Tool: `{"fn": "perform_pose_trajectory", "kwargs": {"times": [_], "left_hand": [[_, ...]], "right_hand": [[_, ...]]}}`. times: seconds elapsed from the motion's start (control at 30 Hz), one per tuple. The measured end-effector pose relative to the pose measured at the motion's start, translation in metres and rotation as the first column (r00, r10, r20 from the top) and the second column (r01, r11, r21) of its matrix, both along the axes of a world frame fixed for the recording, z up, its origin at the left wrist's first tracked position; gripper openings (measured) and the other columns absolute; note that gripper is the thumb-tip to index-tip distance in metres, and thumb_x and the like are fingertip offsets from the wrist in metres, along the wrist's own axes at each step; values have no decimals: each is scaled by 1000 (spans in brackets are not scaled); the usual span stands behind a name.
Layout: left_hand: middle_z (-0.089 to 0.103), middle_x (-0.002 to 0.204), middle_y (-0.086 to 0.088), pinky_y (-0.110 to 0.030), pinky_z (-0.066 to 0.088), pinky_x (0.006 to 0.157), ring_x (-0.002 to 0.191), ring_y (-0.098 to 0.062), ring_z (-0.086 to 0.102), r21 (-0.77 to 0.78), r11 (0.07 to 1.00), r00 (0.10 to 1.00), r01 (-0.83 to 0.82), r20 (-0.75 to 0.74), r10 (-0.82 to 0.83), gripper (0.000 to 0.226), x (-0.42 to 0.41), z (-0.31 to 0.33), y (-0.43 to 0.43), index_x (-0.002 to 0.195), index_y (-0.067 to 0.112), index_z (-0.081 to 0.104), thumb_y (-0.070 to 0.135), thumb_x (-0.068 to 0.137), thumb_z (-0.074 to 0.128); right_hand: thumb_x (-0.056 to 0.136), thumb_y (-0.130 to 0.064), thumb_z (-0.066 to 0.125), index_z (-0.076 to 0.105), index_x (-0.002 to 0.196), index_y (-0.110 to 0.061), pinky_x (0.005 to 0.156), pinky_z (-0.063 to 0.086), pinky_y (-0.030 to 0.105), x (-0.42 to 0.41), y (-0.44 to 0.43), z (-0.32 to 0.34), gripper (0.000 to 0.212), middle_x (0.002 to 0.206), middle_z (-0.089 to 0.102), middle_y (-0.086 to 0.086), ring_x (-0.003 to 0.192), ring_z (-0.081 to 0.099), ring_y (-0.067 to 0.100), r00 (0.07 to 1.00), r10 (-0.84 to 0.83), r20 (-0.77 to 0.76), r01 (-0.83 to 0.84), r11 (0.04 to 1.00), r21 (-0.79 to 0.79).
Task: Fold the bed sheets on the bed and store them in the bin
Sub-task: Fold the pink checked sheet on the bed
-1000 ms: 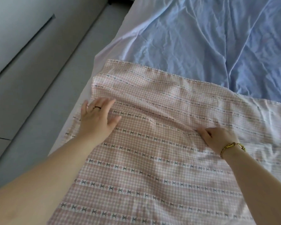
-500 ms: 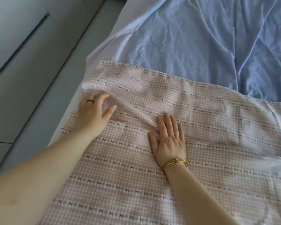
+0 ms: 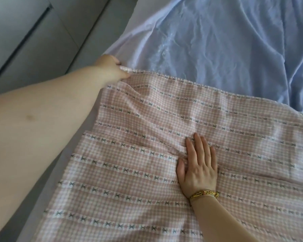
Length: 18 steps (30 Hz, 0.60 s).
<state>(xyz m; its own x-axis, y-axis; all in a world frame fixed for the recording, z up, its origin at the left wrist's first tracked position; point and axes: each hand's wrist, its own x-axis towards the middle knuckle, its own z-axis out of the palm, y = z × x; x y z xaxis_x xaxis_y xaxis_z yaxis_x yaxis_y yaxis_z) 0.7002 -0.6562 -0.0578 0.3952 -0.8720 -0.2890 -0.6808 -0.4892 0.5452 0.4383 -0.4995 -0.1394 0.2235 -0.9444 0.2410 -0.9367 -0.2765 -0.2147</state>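
On the blue-sheeted bed (image 3: 234,49), a pink gingham cloth sheet (image 3: 147,172) lies spread
Arm outstretched, the left hand (image 3: 110,69) pinches its far corner; the right hand (image 3: 198,165) presses flat mid-sheet, fingers straight

Off to the left a grey floor (image 3: 91,28) runs along a pale panelled wall (image 3: 12,23) split by a dark groove (image 3: 30,34); a gold bracelet (image 3: 204,193) circles one wrist.

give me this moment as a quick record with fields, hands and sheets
left hand: grips the far left corner of the pink checked sheet
right hand: flat, fingers straight, pressing the sheet's middle
pink checked sheet: spread out, wrinkled, its far edge over the blue sheet
blue sheet: creased, beyond the pink one
bracelet: gold, on the right wrist
bin: not in view
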Motion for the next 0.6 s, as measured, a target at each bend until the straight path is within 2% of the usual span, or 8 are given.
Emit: {"fn": "perform_pose_trajectory", "kwargs": {"times": [0.1, 0.27, 0.4, 0.47, 0.5, 0.53, 0.57, 0.6], "left_hand": [[60, 110, -13, -23, 42, 67, 90, -16, 53, -129, 991, 999, -16, -48, 10, 44, -2, 23, 2, 122, 2, 57, 17, 82, 69], [62, 84, 3, -23, 48, 75, 78, -9, 59, -402, 908, 981, 119, -97, -171, 24, -11, 90, 47, 103, 11, 66, 21, 82, 68], [64, 90, 19, -7, 45, 74, 78, 12, 58, -387, 883, 948, 267, -59, -312, 7, -21, 120, 125, 81, 23, 63, 18, 82, 67], [67, 80, 20, -8, 47, 70, 74, 10, 61, -347, 895, 942, 282, -79, -327, 17, -30, 125, 172, 68, 33, 61, 24, 75, 74], [68, 77, 19, -13, 47, 72, 75, 6, 62, -333, 902, 942, 276, -95, -323, 16, -35, 126, 196, 65, 35, 62, 28, 72, 74], [69, 75, 21, -12, 47, 70, 75, 6, 61, -320, 906, 939, 279, -107, -327, 17, -40, 126, 218, 64, 37, 63, 26, 71, 75], [67, 71, 27, -5, 44, 65, 73, 11, 60, -316, 909, 933, 271, -146, -329, 19, -46, 125, 240, 63, 33, 64, 22, 72, 75], [64, 69, 33, -2, 41, 63, 72, 16, 58, -322, 910, 920, 260, -203, -335, 14, -50, 123, 262, 64, 25, 63, 20, 73, 74]], "right_hand": [[88, -34, 31, 40, 126, -10, 111, 9, 33, 1, -1, 1, 46, 129, 54, 19, 124, 34, 27, 1000, -5, 4, 5, 1000, -22], [82, -33, 34, 41, 125, -10, 110, 7, 32, 0, 4, 10, 49, 129, 54, 19, 124, 34, 27, 1000, -8, 7, 7, 999, 53], [82, -36, 32, 56, 122, -3, 106, 14, 37, 3, 4, 23, 57, 130, 54, 18, 122, 50, 35, 1000, 5, 11, -7, 988, 152], [88, -43, 27, 47, 132, -7, 110, 7, 28, -1, 9, 45, 61, 142, 42, 9, 133, 37, 26, 991, -9, 137, -26, 968, 248], [92, -42, 31, 43, 136, -9, 110, 12, 23, -9, 13, 55, 56, 142, 42, 5, 133, 35, 21, 955, -79, 287, -22, 943, 333], [96, -34, 37, 44, 134, -8, 103, 25, 17, -17, 14, 67, 46, 134, 46, 4, 125, 41, 17, 841, -236, 486, 2, 901, 434], [97, -21, 40, 49, 126, -7, 88, 37, 13, -25, 16, 83, 34, 121, 50, 4, 110, 48, 15, 630, -425, 650, 31, 850, 526], [97, -12, 38, 55, 113, -9, 75, 43, 15, -36, 17, 101, 24, 110, 52, 6, 94, 52, 15, 369, -560, 742, 45, 808, 587]]}}
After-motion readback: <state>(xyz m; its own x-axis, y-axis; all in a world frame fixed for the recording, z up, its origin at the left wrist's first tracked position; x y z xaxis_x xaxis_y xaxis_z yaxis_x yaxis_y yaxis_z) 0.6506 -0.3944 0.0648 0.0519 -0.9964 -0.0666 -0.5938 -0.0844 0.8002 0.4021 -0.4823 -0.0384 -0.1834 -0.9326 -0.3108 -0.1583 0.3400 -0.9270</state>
